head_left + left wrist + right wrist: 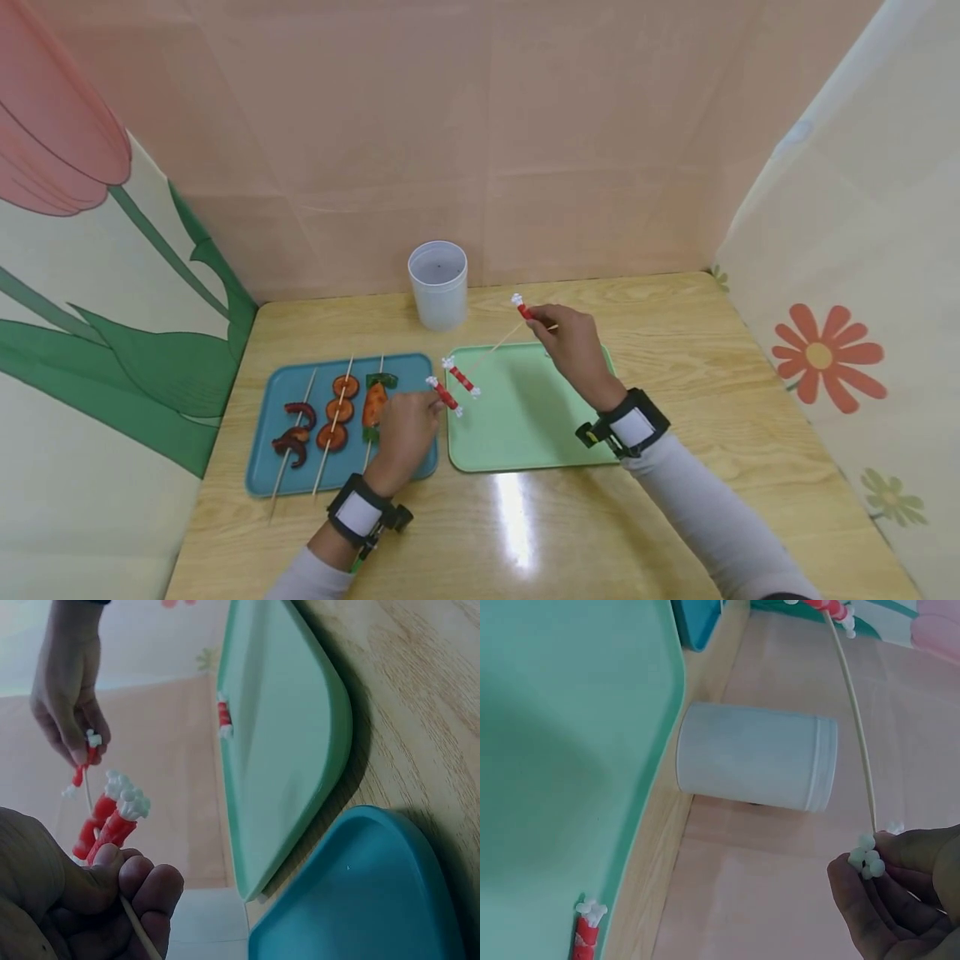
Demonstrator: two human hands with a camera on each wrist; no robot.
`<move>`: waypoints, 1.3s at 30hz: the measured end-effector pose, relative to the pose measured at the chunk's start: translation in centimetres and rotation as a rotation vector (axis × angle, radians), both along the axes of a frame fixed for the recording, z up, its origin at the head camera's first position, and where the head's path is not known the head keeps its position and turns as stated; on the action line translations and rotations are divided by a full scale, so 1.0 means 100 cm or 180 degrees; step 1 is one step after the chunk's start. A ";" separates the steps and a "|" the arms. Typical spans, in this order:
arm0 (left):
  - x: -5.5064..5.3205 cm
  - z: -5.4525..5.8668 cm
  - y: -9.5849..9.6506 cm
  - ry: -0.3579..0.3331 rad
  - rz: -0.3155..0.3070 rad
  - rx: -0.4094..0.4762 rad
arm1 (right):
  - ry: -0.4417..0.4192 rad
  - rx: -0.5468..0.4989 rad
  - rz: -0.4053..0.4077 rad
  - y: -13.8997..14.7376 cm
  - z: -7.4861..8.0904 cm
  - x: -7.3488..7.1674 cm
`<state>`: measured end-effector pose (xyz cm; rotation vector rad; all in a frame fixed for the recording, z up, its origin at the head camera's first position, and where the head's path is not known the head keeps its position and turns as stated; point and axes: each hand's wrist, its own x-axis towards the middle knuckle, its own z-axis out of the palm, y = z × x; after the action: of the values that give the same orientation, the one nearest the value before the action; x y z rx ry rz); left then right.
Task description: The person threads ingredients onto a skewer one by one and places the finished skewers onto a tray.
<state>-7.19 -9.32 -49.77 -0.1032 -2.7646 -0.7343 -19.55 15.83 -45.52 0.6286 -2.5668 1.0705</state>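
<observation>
My left hand (406, 433) pinches a thin wooden skewer (857, 720) just behind two red pieces with frilly white ends (461, 377) threaded side by side on it. The bare stick runs up and right from them. At its far end my right hand (574, 346) pinches another red piece with white ends (92, 754) between thumb and fingers, and the stick's tip meets this piece. How far the tip goes into it I cannot tell. One more such piece (586, 930) lies on the green tray (517, 454), mostly hidden by my right hand in the head view.
A blue tray (258, 467) left of the green one holds skewers of dark curled pieces (292, 442), round brown slices (340, 410) and orange and green pieces (374, 404). Behind the trays stands a white cup (439, 287), close to the back wall.
</observation>
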 end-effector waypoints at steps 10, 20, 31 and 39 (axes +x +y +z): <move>-0.002 -0.003 0.000 0.0012 -0.0006 0.0021 | -0.0104 -0.0004 -0.0072 -0.002 0.001 0.000; -0.004 -0.003 0.001 0.0057 0.0015 0.0027 | 0.0141 0.0080 -0.0025 -0.009 0.000 0.004; -0.005 0.009 0.004 0.0006 0.0018 0.0056 | 0.1043 0.0508 0.0149 -0.031 -0.002 0.025; -0.007 0.012 0.007 0.0107 -0.0009 0.0070 | 0.0963 0.0743 0.0364 -0.051 -0.011 0.039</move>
<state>-7.93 -8.66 -48.53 -0.1139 -2.7244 -0.7563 -15.67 10.71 -46.57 0.9278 -2.4276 0.6502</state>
